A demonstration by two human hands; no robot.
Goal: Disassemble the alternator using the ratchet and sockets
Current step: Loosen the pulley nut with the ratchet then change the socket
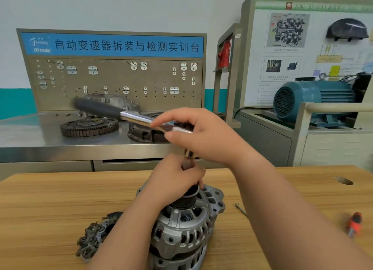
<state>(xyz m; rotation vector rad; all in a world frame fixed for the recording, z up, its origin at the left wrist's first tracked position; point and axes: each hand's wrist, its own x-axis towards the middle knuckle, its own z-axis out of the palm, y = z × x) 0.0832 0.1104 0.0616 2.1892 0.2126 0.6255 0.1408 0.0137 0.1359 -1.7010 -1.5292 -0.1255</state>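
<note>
The silver alternator (181,229) stands on the wooden table (50,199) with its black pulley (186,199) facing up. My left hand (173,179) grips the socket extension (188,158) that rises from the pulley. My right hand (203,136) holds the head end of the chrome ratchet (137,118). The ratchet's black handle (94,107) points up and to the left and looks blurred. The socket itself is hidden under my left hand.
A dark removed alternator part (94,235) lies left of the alternator. An orange-handled screwdriver (354,223) and a thin metal pin (241,209) lie to the right. Behind stand a steel bench (30,136) with a flywheel (88,126), housings, a pegboard, and a blue motor (314,100).
</note>
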